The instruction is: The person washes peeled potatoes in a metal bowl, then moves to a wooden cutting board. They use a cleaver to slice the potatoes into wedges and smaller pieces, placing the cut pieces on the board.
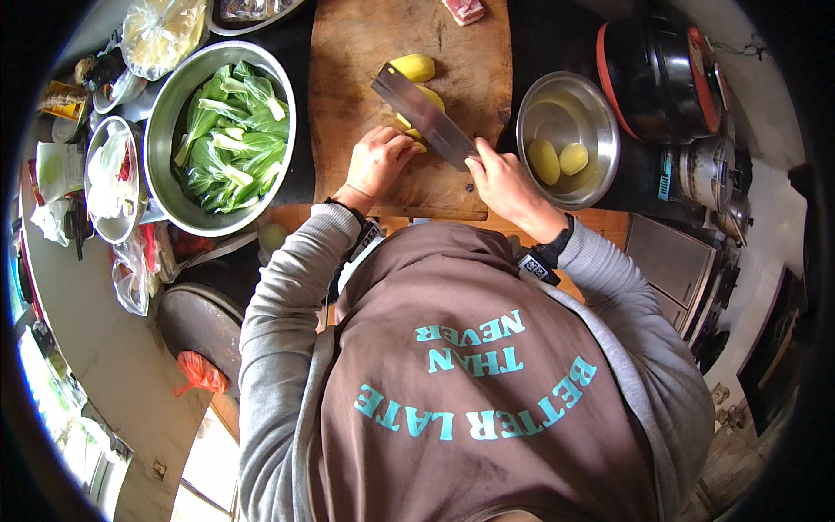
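A cleaver (pixel 427 117) is in my right hand (pixel 505 183), its broad blade slanting up and left over the wooden cutting board (pixel 352 85). Under and beside the blade lie peeled yellow potato pieces. A rounded potato piece (pixel 414 67) sits beyond the blade, and another (pixel 432 98) is partly covered by it. My left hand (pixel 383 160) rests on the board with bent fingers, its fingertips on a small potato piece (pixel 419 147) near the cleaver's lower edge. The blade hides part of the cut pieces.
Right of the board, a steel bowl (pixel 522 130) holds two peeled potatoes (pixel 545 162) in water. A black pot with red trim (pixel 659 78) stands beyond it. On the left, a large steel basin (pixel 156 169) holds leafy greens (pixel 228 143). Raw meat (pixel 464 10) lies at the board's far end.
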Action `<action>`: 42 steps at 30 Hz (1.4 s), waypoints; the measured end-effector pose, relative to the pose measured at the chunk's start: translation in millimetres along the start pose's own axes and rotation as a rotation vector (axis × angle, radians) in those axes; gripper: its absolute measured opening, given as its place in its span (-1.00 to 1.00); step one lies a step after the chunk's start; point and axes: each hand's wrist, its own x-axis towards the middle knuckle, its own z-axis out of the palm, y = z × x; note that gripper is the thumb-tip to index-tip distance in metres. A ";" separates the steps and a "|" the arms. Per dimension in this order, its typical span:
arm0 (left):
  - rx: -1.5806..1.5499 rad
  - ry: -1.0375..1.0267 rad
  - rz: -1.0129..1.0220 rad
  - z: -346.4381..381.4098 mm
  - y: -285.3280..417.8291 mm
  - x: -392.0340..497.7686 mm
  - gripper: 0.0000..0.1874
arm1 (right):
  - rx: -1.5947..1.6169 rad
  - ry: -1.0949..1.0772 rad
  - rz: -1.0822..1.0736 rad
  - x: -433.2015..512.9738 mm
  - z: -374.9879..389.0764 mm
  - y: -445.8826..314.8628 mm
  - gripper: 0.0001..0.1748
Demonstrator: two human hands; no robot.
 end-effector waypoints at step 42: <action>0.190 -0.131 0.207 -37.8 1.8 -1.3 -0.69 | 0.043 -0.081 -0.019 21.3 7.9 11.7 -0.69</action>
